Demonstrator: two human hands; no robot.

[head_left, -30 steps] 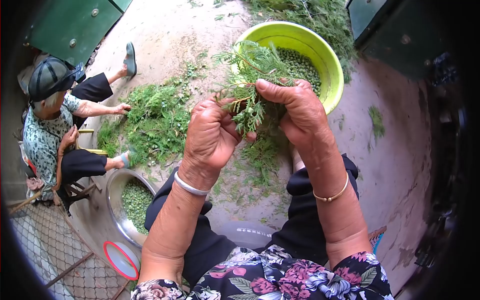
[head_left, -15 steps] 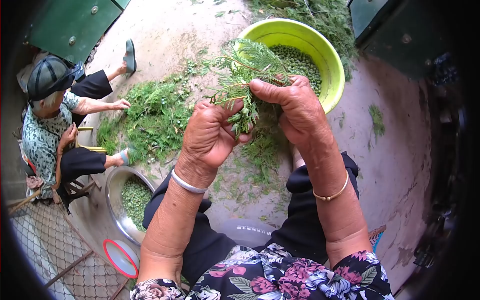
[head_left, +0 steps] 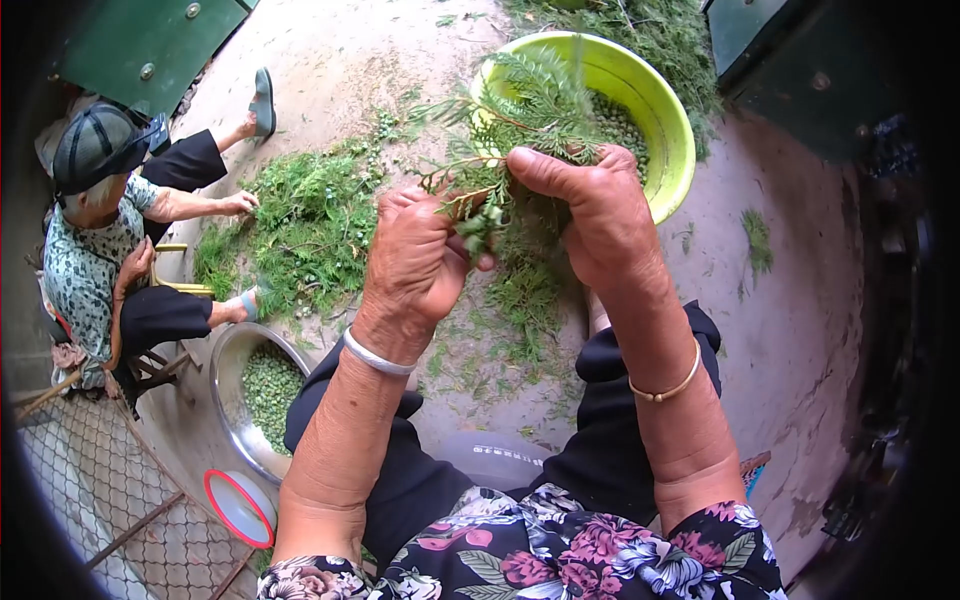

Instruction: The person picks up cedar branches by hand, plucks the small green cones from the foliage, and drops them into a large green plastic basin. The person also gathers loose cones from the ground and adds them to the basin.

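A feathery green sprig (head_left: 540,115) is held up between my two hands, in front of a yellow-green basin (head_left: 672,130) with small green berries inside. My right hand (head_left: 600,205) grips the sprig, its thumb pressed on the stems. Fingers of my left hand (head_left: 425,245) are closed on the sprig's lower left end, with a small green clump at the fingertips. Some of the fingers on both hands are hidden behind the foliage and palms.
A person (head_left: 95,230) sits at the left, one hand at a pile of green branches (head_left: 315,225). A metal bowl (head_left: 232,385) of green berries and a red-rimmed container (head_left: 240,508) are at lower left. More branches (head_left: 660,45) lie behind the basin.
The sprig's foliage has shifted slightly up and its lower end has changed shape at my left fingertips. My left fingers have curled in a little. The view has shifted slightly.
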